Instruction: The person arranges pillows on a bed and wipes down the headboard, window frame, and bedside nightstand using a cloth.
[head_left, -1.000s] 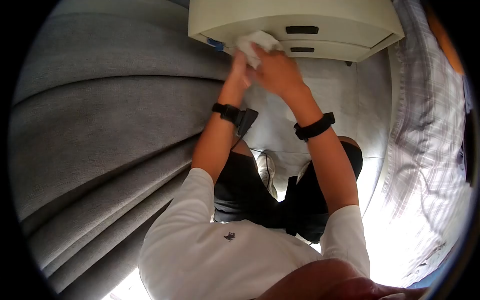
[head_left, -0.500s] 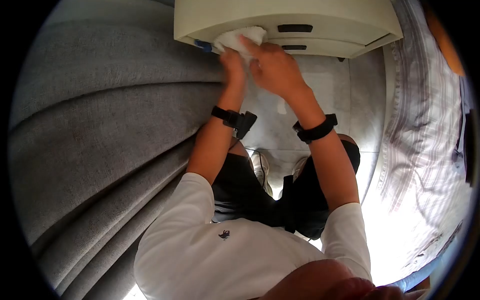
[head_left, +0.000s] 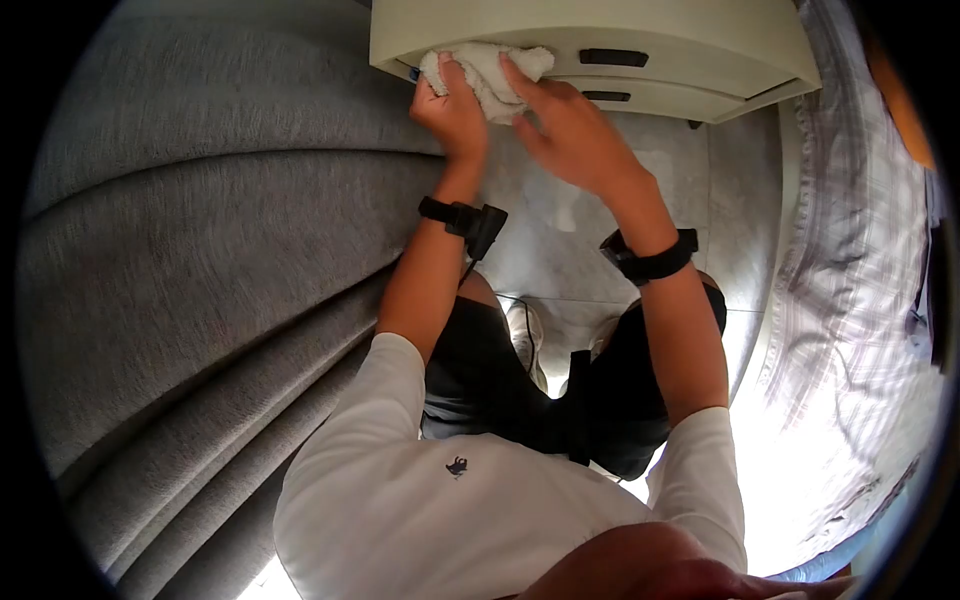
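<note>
A white cloth [head_left: 490, 78] lies bunched against the front of a cream drawer cabinet [head_left: 700, 50], near its left end. My left hand [head_left: 452, 112] is closed on the cloth's left part, the thumb on top. My right hand [head_left: 570, 130] touches the cloth's right side with its fingertips, the index finger stretched out and the thumb apart from it. Dark handles [head_left: 613, 58] show on the cabinet front, to the right of the cloth. A small blue thing [head_left: 414, 74] shows at the cabinet's left edge, partly hidden by the cloth and my left hand.
Grey curtain folds [head_left: 220, 250] fill the left side. Grey floor tiles [head_left: 670, 190] lie below the cabinet. On the right is a bed with a striped cover [head_left: 850, 260]. A thin cable runs from the left wrist strap [head_left: 465, 222] towards my shoes.
The cloth has been spread wider and more of it shows. My left hand has moved left and now grips its left end. My right hand has shifted slightly right, its fingers more spread.
</note>
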